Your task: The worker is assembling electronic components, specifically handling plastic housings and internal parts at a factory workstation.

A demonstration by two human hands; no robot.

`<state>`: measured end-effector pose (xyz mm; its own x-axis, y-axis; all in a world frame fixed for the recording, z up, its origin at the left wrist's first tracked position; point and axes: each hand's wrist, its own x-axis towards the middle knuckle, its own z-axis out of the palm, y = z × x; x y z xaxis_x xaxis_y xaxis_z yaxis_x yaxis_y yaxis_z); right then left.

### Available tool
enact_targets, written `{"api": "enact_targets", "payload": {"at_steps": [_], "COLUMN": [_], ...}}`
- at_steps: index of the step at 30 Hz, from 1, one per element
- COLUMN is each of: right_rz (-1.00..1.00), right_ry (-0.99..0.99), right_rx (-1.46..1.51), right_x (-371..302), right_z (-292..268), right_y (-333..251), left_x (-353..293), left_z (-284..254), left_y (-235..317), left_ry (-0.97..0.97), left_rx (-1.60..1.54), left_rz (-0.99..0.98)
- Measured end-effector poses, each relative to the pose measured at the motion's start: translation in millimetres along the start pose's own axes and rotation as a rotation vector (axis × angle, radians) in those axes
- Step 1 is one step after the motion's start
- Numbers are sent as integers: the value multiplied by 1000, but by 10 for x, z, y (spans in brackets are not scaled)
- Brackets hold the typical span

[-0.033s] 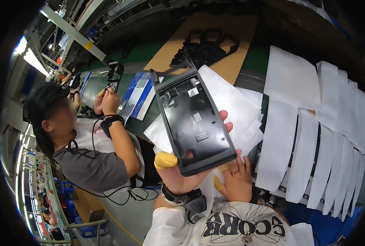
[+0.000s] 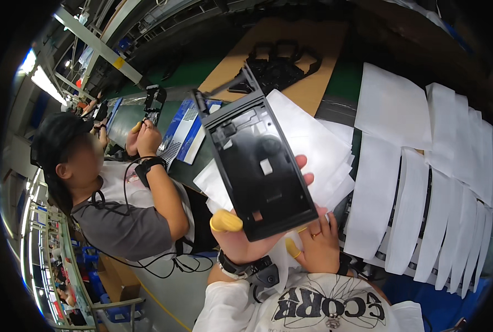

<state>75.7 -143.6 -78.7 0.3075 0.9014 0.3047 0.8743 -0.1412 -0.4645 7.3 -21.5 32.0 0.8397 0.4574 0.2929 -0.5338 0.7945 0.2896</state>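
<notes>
A black rectangular plastic housing (image 2: 268,182) is held up in front of me, its hollow inner side toward the view. My left hand (image 2: 249,243) grips its lower end from beneath, with a yellow finger cot on the thumb and fingertips showing past the right edge. Two arms stick out from the housing's far end. Close under its lower right corner is my right hand (image 2: 323,249), fingers apart, also with a yellow cot on the thumb. Whether it touches the housing is unclear. White thin material (image 2: 279,263) shows between my hands.
White sheets (image 2: 313,133) lie behind the housing. Rows of parts under white sheets (image 2: 376,193) fill the right side. Black frames (image 2: 279,66) rest on cardboard (image 2: 327,61). At left, beside a blue-white packet (image 2: 183,133), a co-worker (image 2: 130,216) handles a black part (image 2: 153,102).
The housing has tilted slightly in my left hand, its far end shifting left and its inside looking darker. My right hand stays nearly in place.
</notes>
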Motion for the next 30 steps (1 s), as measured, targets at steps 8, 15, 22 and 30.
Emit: {"api": "enact_targets", "payload": {"at_steps": [8,15,22,30], "right_rz": [-10,-42,-24,-6], "right_ry": [-31,0,-2,32], "right_rx": [42,34,19,-2], "right_x": [-16,-12,5,16], "right_z": [-3,-21,-22,4], "right_y": [7,10,-68,26], "left_x": [-293,-316,-351,-29], "left_z": [-184,-174,-370,-686], "left_y": [-24,99,111,79], "left_ry": [-58,-138,-305,-742], "left_rx": [179,-57,-252,-226], "left_rz": [-78,-232,-89,-240]}}
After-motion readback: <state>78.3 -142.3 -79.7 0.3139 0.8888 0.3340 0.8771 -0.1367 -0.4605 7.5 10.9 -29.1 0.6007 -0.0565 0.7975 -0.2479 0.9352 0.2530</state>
